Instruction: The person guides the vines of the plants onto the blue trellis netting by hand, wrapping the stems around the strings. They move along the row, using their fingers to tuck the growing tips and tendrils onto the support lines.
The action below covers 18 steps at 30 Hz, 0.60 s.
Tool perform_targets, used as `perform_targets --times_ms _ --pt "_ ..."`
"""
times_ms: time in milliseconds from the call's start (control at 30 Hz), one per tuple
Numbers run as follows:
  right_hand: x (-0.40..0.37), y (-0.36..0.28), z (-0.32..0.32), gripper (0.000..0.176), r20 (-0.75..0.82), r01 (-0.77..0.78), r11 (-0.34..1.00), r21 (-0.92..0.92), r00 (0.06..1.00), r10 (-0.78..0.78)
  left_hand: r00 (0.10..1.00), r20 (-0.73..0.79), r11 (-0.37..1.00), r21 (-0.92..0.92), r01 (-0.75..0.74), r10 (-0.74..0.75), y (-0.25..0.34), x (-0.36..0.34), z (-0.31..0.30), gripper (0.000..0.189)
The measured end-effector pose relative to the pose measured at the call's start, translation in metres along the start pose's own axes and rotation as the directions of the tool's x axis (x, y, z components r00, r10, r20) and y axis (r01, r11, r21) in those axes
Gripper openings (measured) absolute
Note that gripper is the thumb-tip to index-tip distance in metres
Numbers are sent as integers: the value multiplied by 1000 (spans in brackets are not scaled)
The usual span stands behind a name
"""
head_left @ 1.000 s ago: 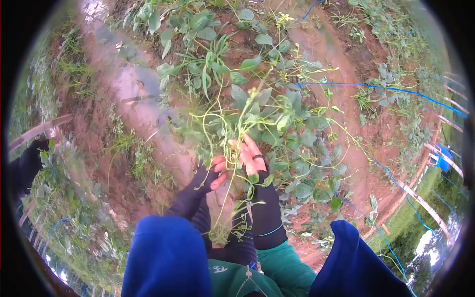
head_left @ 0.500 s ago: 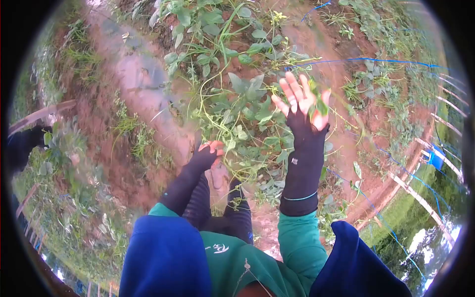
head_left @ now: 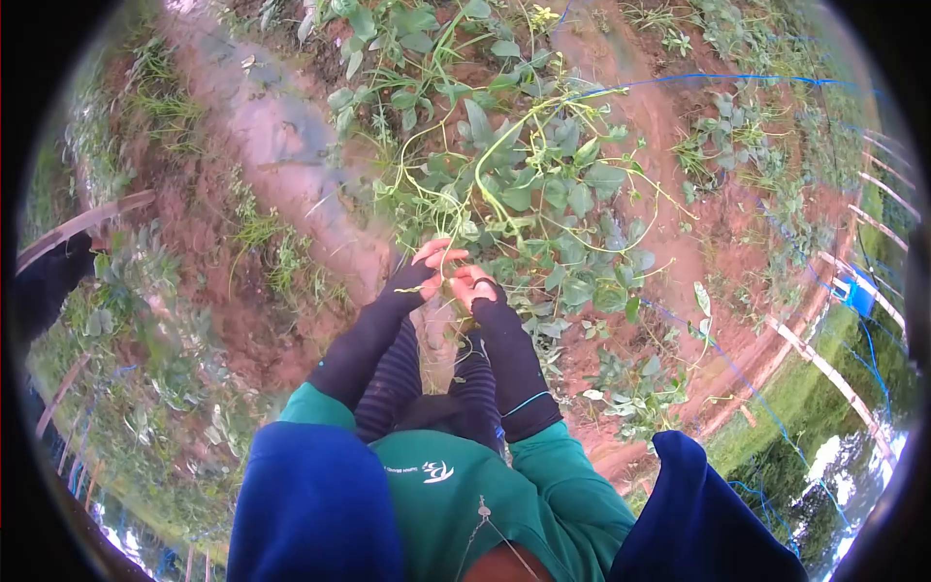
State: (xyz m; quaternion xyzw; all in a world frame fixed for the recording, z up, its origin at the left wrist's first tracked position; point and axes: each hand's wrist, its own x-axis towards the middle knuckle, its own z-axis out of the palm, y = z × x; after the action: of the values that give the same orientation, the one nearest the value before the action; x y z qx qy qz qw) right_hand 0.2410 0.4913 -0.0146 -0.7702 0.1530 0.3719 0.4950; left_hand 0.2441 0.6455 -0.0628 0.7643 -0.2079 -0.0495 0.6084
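Thin green vine stems [head_left: 493, 199] run down from a leafy plant [head_left: 524, 184] to my hands. My left hand [head_left: 427, 270] has its fingers bent around the vine ends. Close beside it, almost touching, my right hand [head_left: 473, 285] has its fingers curled in a pinch on the same stems. Both hands wear dark sleeves that leave the fingers bare. They are low in the middle of the view, just above my knees.
A blue string [head_left: 718, 77] crosses behind the plant. Wet reddish soil [head_left: 281, 165] lies at the left. Wooden sticks [head_left: 834, 378] and a blue object [head_left: 855, 291] stand at the right. At the far left is a dark-sleeved arm [head_left: 53, 281] of another person.
My right hand has come down and left from the upper right, closing from spread fingers, and is now beside my left hand. The vines are shifted and drawn toward me.
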Motion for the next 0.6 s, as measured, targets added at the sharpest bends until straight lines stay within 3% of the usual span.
perform_targets --times_ms 33,67,100,133,167,200,233,267,333,433,467,533,600 --pt "-6 2 5 17 -36 76 995 -72 996 -78 946 214 963 171 210 -244 15 10 -10 50" --pt "-7 3 7 17 -38 71 995 -68 997 -73 944 220 963 170 211 -246 23 17 -12 50" --pt "-8 4 8 20 -49 81 996 40 996 -79 944 175 941 -143 305 -280 31 23 -11 52" --pt "-10 1 8 22 -61 94 985 146 994 -86 935 141 824 -443 354 -325 36 27 -11 56" --pt "-11 -2 6 22 -64 95 984 148 994 -86 849 214 591 -636 496 -483 41 28 -12 58" --pt "-11 -7 3 24 -217 182 982 45 962 -168 851 213 595 -633 495 -481 44 33 -14 58" --pt "-11 -15 1 26 -355 252 965 -70 898 -260 833 201 516 -704 489 -515 48 39 -17 58" --pt "-12 -24 -3 26 -355 259 964 -68 896 -265 813 193 432 -768 473 -549 50 43 -18 59" --pt "-10 -39 -13 28 -421 154 987 -33 894 -154 813 114 447 -788 424 -571 47 49 -13 50" --pt "5 -26 -15 30 -424 131 985 -116 890 -169 632 -103 521 -675 522 -768 21 44 0 35" --pt "9 -26 -16 30 -426 152 972 -179 878 -216 638 -104 526 -674 519 -763 14 43 3 35" --pt "11 -28 -20 25 -445 158 972 -176 868 -222 486 -100 408 -701 585 -868 7 46 5 38" --pt "16 -35 -29 19 -602 380 849 -366 599 -528 511 -91 406 -731 548 -855 8 61 6 36"
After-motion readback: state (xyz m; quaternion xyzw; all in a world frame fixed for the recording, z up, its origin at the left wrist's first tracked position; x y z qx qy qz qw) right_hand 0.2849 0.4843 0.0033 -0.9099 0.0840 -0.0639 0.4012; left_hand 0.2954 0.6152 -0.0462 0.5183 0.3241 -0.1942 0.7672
